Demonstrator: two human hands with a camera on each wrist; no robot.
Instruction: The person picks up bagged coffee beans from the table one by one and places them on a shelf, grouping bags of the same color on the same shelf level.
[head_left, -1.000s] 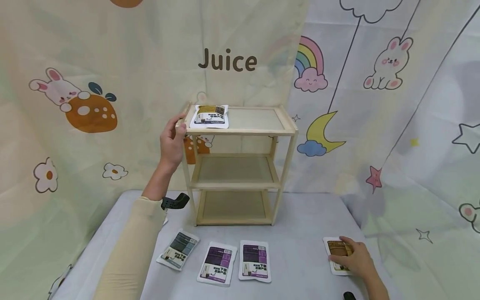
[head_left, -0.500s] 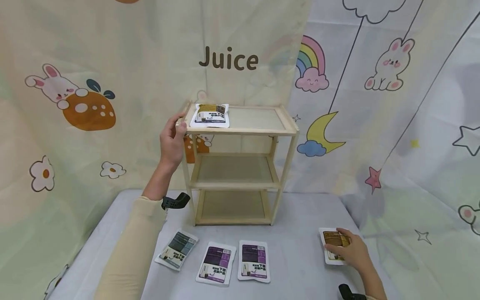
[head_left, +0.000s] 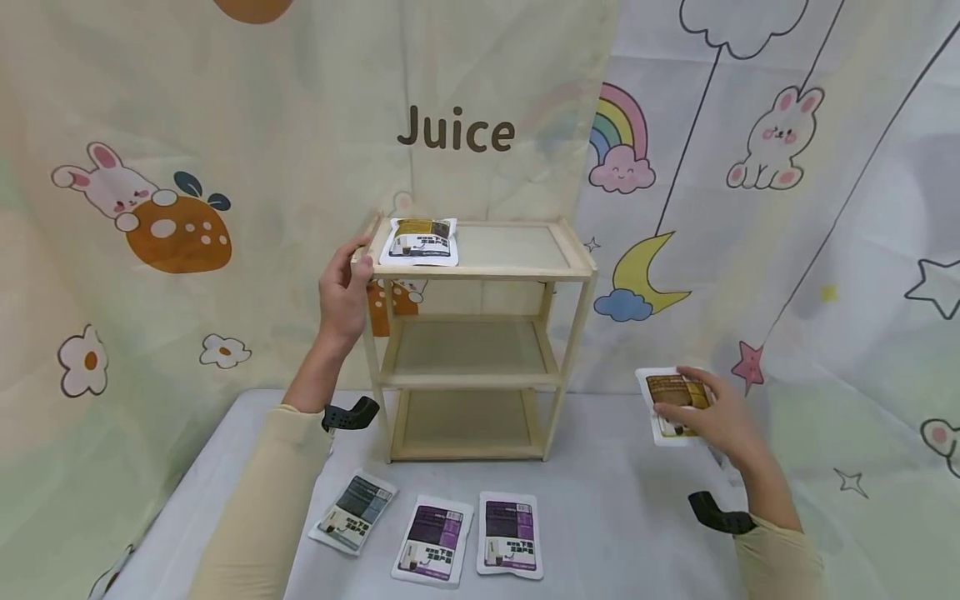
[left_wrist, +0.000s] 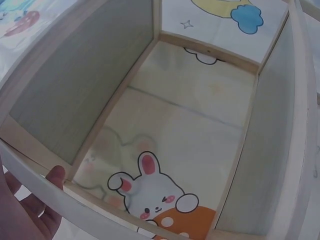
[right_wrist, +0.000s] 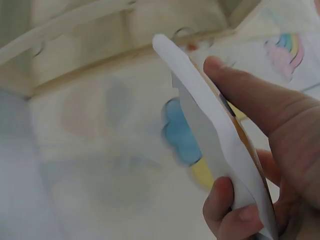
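Observation:
My left hand [head_left: 343, 296] grips the top left corner of a three-tier wooden shelf [head_left: 487, 272]. In the left wrist view its fingertips [left_wrist: 56, 175] show at the shelf's rail. A white pouch with a brown-yellow label [head_left: 420, 242] lies on the top tier, close to that hand. Off to the shelf's right, my right hand [head_left: 726, 414] holds a similar brown-labelled pouch [head_left: 660, 387] in the air. The right wrist view shows this pouch edge-on [right_wrist: 220, 130], pinched between thumb and fingers, its white back facing left.
On the white table [head_left: 600, 500], in front of the shelf, lie a grey-green pouch [head_left: 354, 511] and two purple-labelled pouches, one left [head_left: 432, 542] and one right [head_left: 510, 533]. A printed cloth [head_left: 300, 167] hangs behind the shelf.
My right hand has lifted the brown-labelled pouch off the table and carried it upward and forward. The left hand keeps its grip on the shelf corner.

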